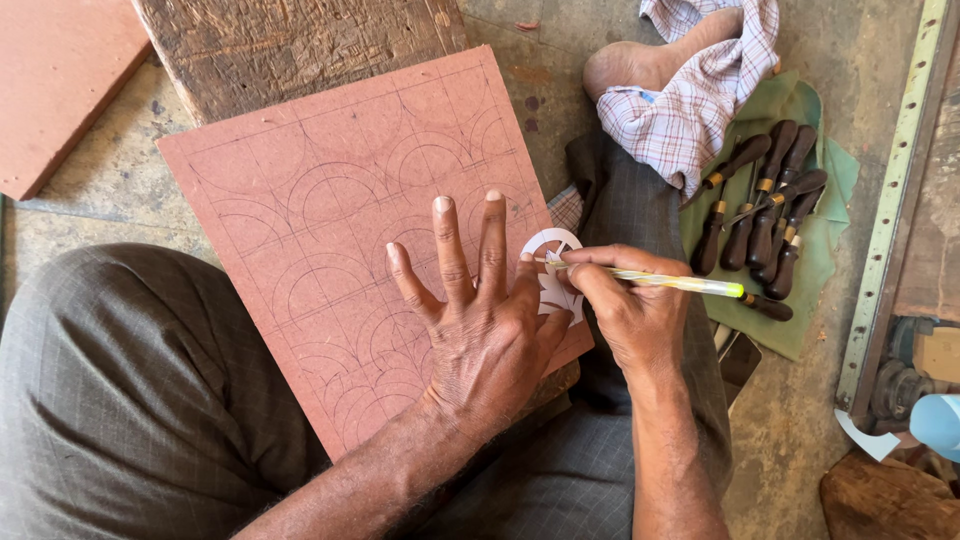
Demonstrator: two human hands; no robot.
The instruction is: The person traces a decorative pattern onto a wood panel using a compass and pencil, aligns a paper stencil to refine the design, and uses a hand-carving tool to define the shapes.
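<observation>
**Tracing a stencil onto the marked board**

The left hand (480, 320) lies flat and fully spread on the reddish board (330, 210), its thumb side pinning a white paper stencil (553, 243) near the board's right edge. It grips nothing. The right hand (630, 310) is closed in a writing grip on a yellow-green pen (680, 284), the tip meeting the stencil's edge.

Steady downward pressure from the left hand would seem to matter most, with the pen kept tight against the cut-out so the line matches the pencilled arcs already on the grid.

The stencil sits just beside the board's right edge, so little margin remains there. Wooden-handled carving tools (765, 215) lie on a green cloth (830, 170) near the right hand.
</observation>
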